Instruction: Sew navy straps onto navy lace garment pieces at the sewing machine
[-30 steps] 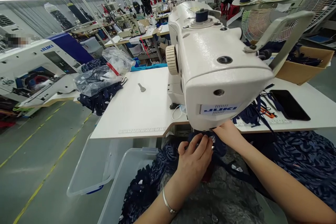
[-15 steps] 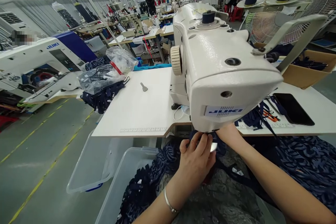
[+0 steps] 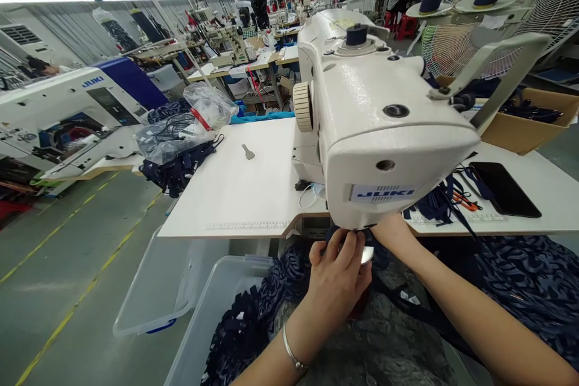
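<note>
A white JUKI sewing machine [image 3: 393,126] fills the middle, its head hanging over both hands. Bent and close together, the fingers of my left hand [image 3: 339,268] hold dark navy fabric [image 3: 335,235] at the machine's underside; the fingertips are partly hidden. A shiny rounded metal piece [image 3: 367,254] shows beside these fingers. My right hand [image 3: 392,232] reaches in from the right beneath the head, where its fingers are out of sight. Patterned navy fabric [image 3: 292,268] hangs below and left of my left hand.
The white table [image 3: 235,193] bears a small grey metal key-like piece [image 3: 248,152], a black phone [image 3: 505,189] and orange-handled snips [image 3: 465,200]. Clear plastic bins [image 3: 217,289] stand below left. At right are a cardboard box [image 3: 536,123] and a fan [image 3: 461,54]. More navy fabric [image 3: 534,289] lies lower right.
The view has shifted very slightly. Both hands keep nearly the same place under the machine head, and no object has visibly been moved.
</note>
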Tool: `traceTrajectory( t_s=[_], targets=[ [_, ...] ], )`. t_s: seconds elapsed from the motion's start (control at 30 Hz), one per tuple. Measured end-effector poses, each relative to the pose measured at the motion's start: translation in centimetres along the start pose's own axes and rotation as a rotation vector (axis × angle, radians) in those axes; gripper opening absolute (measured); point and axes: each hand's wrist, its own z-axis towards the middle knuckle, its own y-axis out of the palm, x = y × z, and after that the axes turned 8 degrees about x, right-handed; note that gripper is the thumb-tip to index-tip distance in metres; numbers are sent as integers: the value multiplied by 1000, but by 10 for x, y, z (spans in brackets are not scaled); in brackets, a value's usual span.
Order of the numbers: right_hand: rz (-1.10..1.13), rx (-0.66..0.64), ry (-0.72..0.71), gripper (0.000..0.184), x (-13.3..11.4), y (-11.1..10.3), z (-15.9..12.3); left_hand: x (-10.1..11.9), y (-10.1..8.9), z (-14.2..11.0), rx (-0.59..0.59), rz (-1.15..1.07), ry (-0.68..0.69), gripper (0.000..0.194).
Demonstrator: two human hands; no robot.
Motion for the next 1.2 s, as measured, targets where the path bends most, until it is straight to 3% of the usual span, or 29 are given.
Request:
traceTrajectory(
  t_s=[0.47, 0.6, 0.87, 1.0, 1.1, 1.2],
  targets=[
    [36, -15, 42, 28, 5, 2, 1, 1, 3, -2, 24, 1, -23, 39],
    [74, -16, 19, 28, 2, 4, 1, 1, 5, -3, 83, -15, -49, 37],
    [125, 85, 40, 24, -11, 6, -2, -2, 6, -5, 168, 3, -81, 34],
    [242, 136, 207, 23, 7, 11, -19, -4, 5, -5, 190, 41, -48, 35],
    [392, 201, 458, 33, 39, 23, -40, -3, 7, -6, 193, 54, -25, 37],
    [395, 233, 570, 48, 69, 38, -62, -2, 10, -6, 206, 35, -15, 36]
  ],
)
